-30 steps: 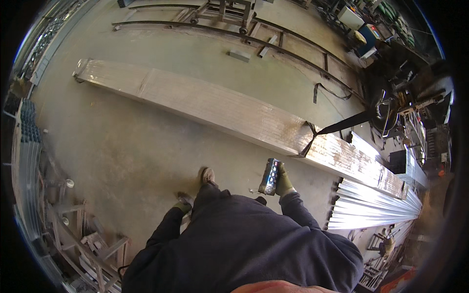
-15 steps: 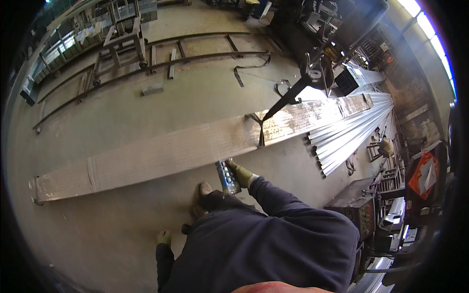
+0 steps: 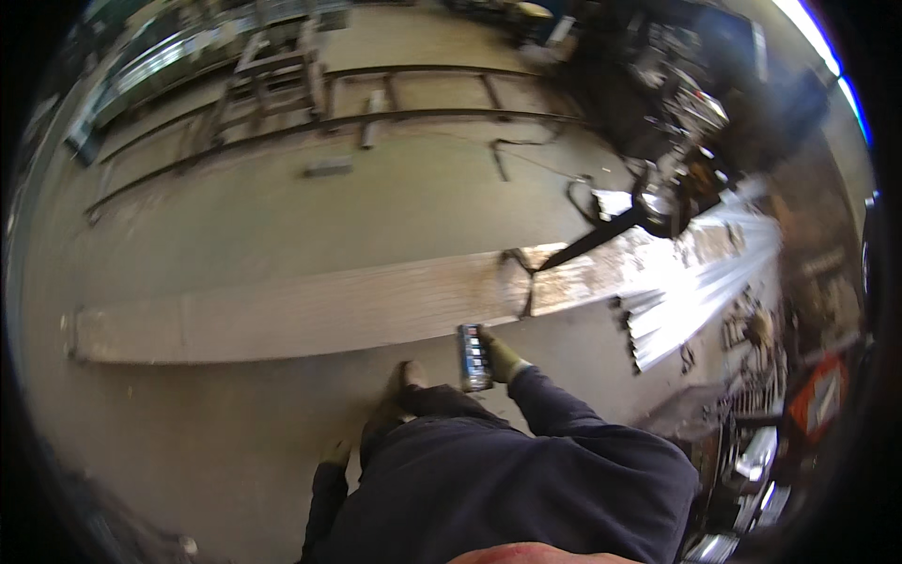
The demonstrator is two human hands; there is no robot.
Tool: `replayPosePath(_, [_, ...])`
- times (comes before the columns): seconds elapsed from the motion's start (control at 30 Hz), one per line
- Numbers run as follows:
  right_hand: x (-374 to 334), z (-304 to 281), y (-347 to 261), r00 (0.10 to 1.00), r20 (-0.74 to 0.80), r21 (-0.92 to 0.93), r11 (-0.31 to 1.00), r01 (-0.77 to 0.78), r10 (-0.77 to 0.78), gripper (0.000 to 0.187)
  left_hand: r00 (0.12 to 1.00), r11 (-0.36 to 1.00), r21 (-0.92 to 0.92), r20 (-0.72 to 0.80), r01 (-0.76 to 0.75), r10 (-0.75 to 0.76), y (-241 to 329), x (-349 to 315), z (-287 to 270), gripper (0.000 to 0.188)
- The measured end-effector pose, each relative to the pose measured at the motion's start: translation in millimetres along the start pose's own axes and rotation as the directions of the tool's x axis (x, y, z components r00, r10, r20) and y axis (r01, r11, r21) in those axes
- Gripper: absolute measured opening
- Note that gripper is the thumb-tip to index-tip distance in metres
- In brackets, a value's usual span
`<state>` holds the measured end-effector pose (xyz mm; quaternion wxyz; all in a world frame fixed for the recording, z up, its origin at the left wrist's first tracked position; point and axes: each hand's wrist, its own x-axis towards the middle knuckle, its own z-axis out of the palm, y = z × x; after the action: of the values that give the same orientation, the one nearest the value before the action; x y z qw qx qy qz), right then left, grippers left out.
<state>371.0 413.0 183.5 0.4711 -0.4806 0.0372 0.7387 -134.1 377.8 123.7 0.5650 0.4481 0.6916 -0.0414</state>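
My right hand (image 3: 504,356), in a yellowish-green work glove, is wrapped round a remote control (image 3: 474,359) with rows of buttons. It holds the remote upright in front of me, close to the near edge of a long wrapped bundle (image 3: 310,315). A dark lifting sling (image 3: 587,242) loops round this bundle and runs up to a crane hook (image 3: 660,207) at the upper right. My left hand (image 3: 335,453), also gloved, hangs low at my side away from everything; blur hides its fingers. Whether the bundle touches the floor I cannot tell.
Bright metal profiles (image 3: 691,315) lie fanned out at the right. Beyond the bundle are a low rail frame (image 3: 423,115), a wheeled metal stand (image 3: 272,75) and a small grey block (image 3: 328,167). A dark strap (image 3: 501,162) lies on the floor. Machinery (image 3: 700,414) stands at the near right.
The view has turned and blurred, so the bundle, hook and rails sit farther right and lower in it. My right hand still grips the remote; my left still hangs down.
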Motion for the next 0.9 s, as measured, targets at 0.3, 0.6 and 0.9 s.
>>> replayPosePath(0.3, [14.2, 40.0, 10.3, 0.994, -0.085, -0.030, 0.997, 0.070, -0.073, 0.059, 0.994, 0.992, 0.083, -0.049, -0.096, 0.100, -17.4, 18.1, -24.8, 0.050])
replayPosePath(0.6, [4.5, 28.5, 10.6, 0.972, -0.028, 0.162, 0.959, 0.234, -0.232, 0.066, 0.929, 0.901, 0.241, 0.005, -0.361, 0.370, 128.0, 82.1, -118.1, 0.040])
replayPosePath(0.9, [0.5, -34.0, -14.1, 0.976, -0.086, 0.284, 0.934, 0.219, -0.202, 0.064, 0.688, 0.612, 0.503, -0.046, -0.611, 0.725, 465.0, 50.7, -125.7, 0.051])
